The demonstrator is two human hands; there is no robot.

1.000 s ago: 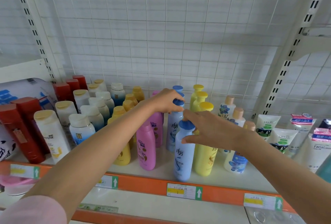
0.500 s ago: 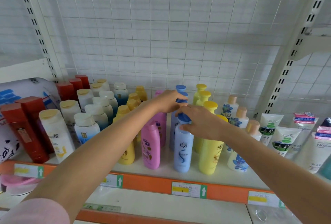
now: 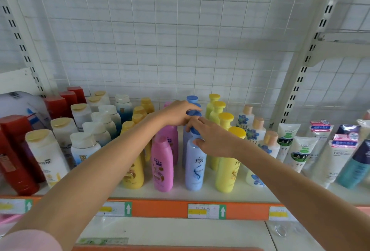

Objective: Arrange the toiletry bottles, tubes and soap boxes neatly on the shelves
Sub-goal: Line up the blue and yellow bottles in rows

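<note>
A row of pale blue bottles with blue caps runs front to back in the middle of the shelf (image 3: pixel 200 195). My right hand (image 3: pixel 212 140) rests on the cap and shoulder of the front blue bottle (image 3: pixel 195 167), fingers spread over it. My left hand (image 3: pixel 180 113) curls over the cap of the second blue bottle (image 3: pixel 193 113) just behind. Pink bottles (image 3: pixel 162 166) stand to the left of this row, yellow bottles (image 3: pixel 228 168) to the right. Both forearms hide parts of the orange-yellow bottles (image 3: pixel 133 176) and flowered white bottles (image 3: pixel 258 178).
Red bottles (image 3: pixel 18 160) and white gold-capped bottles (image 3: pixel 47 156) fill the left end. White face-wash tubes (image 3: pixel 300 152) and a teal tube (image 3: pixel 354 166) stand at the right. An orange price rail (image 3: pixel 160 208) edges the shelf front. Wire mesh backs it.
The front blue bottle has slid back from the shelf's front edge into line with the pink and yellow front bottles. My right hand followed it inward; my left hand stayed on the second cap.
</note>
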